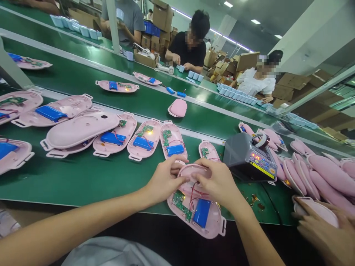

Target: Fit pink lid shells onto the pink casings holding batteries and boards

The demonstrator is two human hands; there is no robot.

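Over the near edge of the bench I hold a pink plastic shell (213,231), tilted, its open inside facing up. In it lie a blue battery pack (202,213) and a green circuit board (180,207) with a small glowing light, joined by red and black wires (192,194). My left hand (166,179) grips the far left rim, thumb reaching inside. Gripping the far right rim is my right hand (219,181), with its thumb bent in above the wires. Whether the fingers also pinch a small part is hidden.
Several open pink shells (144,142) with batteries line the green bench (97,184). A grey tape dispenser (249,157) stands right of my hands, near piled pink shells (330,170). Another person's hands (324,221) hold a shell at far right. Co-workers (191,44) sit across the bench.
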